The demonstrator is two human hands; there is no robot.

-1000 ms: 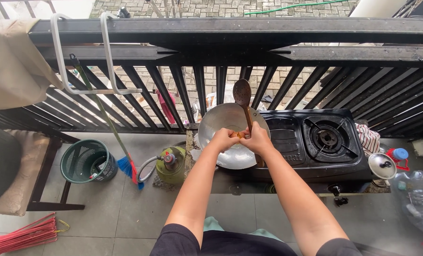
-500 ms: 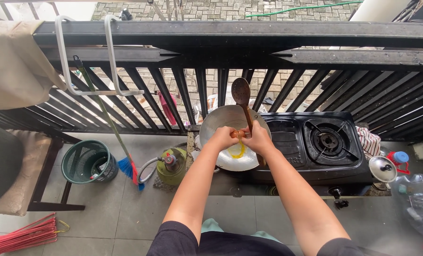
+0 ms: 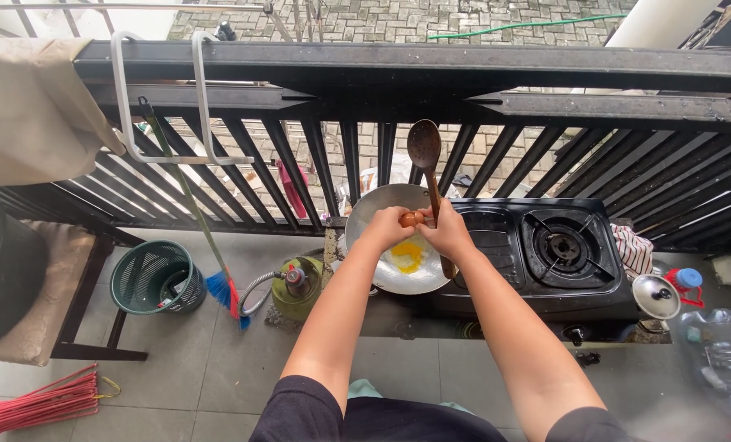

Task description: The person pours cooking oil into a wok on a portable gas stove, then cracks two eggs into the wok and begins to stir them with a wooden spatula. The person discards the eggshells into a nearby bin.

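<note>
**A:** On a tiled balcony, both hands meet over the round silver metal wok (image 3: 398,245) at the left end of the black two-burner gas stove (image 3: 537,254). The left hand (image 3: 388,229) and the right hand (image 3: 446,233) are closed together around a brown egg (image 3: 411,218), thumbs at its middle; yellow yolk (image 3: 408,256) already lies in the pan just below.

**B:** And the long brown wooden ladle (image 3: 427,168)?

**A:** It stands up past the right hand, its bowl against the black metal railing (image 3: 398,69). We cannot tell whether the fingers pinch its handle or whether it only leans in the wok.

**B:** How do we crack well from here?

**A:** We judge it best to keep the egg low and centred over the pan, part the halves with the thumbs rather than squeeze, and let them drain so no shell drops in. We would keep the wrists clear of the wok's rim, which may be hot.

**B:** Anything near the stove's edges?

**A:** Below its left end stands a green gas cylinder (image 3: 296,286); off the right end lies a steel pot lid (image 3: 656,296). Both are well apart from the hands.
</note>
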